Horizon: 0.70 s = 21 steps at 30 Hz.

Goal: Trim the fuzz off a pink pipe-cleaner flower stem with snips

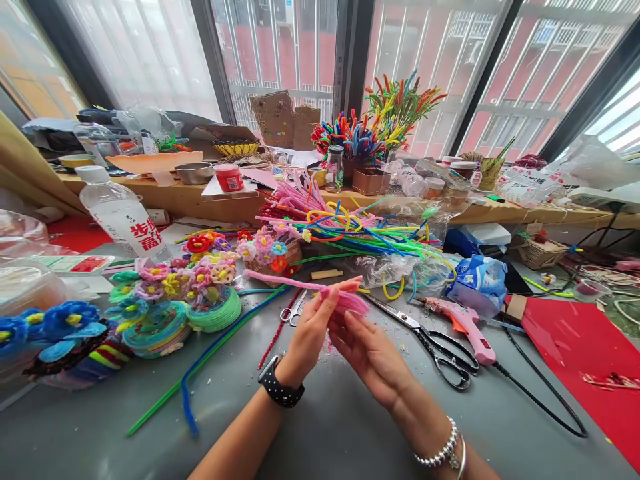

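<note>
Over the middle of the grey table, both hands are together around a pink pipe cleaner [287, 280]. Its straight end points left, and the other end is bent into pink loops between the hands. My left hand [313, 333], with a dotted watch strap at the wrist, pinches it near where the loops begin. From the right, the fingers of my right hand [370, 353] close on the looped part; a beaded bracelet circles that wrist. A pair of small scissors [293, 310] and a red pipe cleaner [271, 345] lie just left of the hands.
Black-handled scissors [425, 337] and a pink glue gun [465, 323] with its cord lie to the right. Pots of pipe-cleaner flowers [213, 307] stand on the left beside a water bottle [123, 217]. Behind the hands is a heap of colourful pipe cleaners [350, 230]. Red sheet [565, 347] lies far right.
</note>
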Motion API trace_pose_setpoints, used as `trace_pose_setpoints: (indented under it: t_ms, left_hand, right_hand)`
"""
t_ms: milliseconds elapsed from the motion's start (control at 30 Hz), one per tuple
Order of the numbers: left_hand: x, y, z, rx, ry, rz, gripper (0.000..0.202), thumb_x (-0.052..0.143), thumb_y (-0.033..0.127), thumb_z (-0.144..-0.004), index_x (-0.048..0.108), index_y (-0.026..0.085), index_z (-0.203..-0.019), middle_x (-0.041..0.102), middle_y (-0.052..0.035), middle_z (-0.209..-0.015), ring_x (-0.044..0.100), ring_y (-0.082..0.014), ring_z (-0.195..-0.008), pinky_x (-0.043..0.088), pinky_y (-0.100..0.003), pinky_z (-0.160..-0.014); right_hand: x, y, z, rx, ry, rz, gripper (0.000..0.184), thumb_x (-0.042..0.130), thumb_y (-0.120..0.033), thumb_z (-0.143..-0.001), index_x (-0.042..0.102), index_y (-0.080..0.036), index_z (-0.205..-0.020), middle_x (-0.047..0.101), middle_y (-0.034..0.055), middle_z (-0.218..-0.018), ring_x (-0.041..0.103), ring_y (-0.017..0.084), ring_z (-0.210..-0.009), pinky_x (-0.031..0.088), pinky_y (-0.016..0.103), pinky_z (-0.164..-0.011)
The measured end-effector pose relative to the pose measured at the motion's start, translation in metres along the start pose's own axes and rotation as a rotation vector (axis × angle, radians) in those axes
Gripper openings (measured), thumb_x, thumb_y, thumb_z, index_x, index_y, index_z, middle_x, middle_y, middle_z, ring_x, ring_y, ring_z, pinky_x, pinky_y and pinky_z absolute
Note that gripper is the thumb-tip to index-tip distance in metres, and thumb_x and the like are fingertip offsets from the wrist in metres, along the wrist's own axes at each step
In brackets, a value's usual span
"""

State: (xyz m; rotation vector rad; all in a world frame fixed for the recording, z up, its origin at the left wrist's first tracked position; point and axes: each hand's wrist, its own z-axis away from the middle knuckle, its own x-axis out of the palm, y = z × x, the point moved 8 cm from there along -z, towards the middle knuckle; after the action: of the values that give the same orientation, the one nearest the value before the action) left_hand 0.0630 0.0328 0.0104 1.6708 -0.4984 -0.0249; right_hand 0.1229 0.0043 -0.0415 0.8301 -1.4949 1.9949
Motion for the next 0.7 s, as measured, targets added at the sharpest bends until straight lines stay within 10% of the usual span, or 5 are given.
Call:
trace_pose_setpoints:
  t_ms: [133, 267, 400, 700]
  left_hand:
    - [-0.016, -0.001, -0.004, -0.012, 0.095, 0.154, 0.019, 0.045, 0.033, -0.080, 0.054, 0.016, -0.075, 0.063, -0.0028, -0.079, 0.057, -0.0140, -0.077, 0.041, -0.026, -0.075]
    - [-0.002, -0.025, -0.003, -0.262, -0.133, 0.082, 0.025, 0.048, 0.037, -0.077, 0.046, 0.016, -0.065, 0.034, 0.0078, -0.046, 0.036, -0.0052, -0.040, 0.029, -0.018, -0.042]
    - [0.021, -0.048, 0.014, -0.522, -0.433, -0.022, 0.029, 0.046, 0.040, -0.078, 0.043, 0.015, -0.063, 0.023, 0.0096, -0.047, 0.020, -0.0035, -0.039, 0.019, -0.018, -0.038]
    - [0.021, -0.038, 0.011, -0.382, -0.537, -0.354, 0.033, 0.039, 0.042, -0.081, 0.046, 0.014, -0.064, 0.047, 0.0029, -0.054, 0.038, -0.0051, -0.044, 0.027, -0.020, -0.043]
  right_hand:
    - [-0.015, -0.003, -0.002, -0.035, 0.105, 0.167, 0.025, 0.074, -0.015, -0.053, 0.067, -0.017, -0.077, 0.064, 0.0018, -0.080, 0.058, 0.013, -0.076, 0.043, 0.028, -0.079]
    - [-0.024, -0.032, -0.005, -0.263, 0.159, 0.299, 0.022, 0.064, -0.033, -0.066, 0.066, -0.019, -0.083, 0.062, 0.0037, -0.089, 0.054, 0.016, -0.087, 0.041, 0.030, -0.080]
    - [-0.016, -0.050, -0.002, -0.368, 0.092, 0.608, 0.025, 0.059, -0.036, -0.071, 0.067, -0.018, -0.087, 0.064, 0.0031, -0.079, 0.054, 0.016, -0.080, 0.039, 0.029, -0.077]
    - [-0.031, -0.051, -0.003, -0.349, 0.183, 0.482, 0.018, 0.064, -0.032, -0.067, 0.070, -0.017, -0.074, 0.064, 0.0018, -0.069, 0.055, 0.015, -0.074, 0.039, 0.027, -0.075]
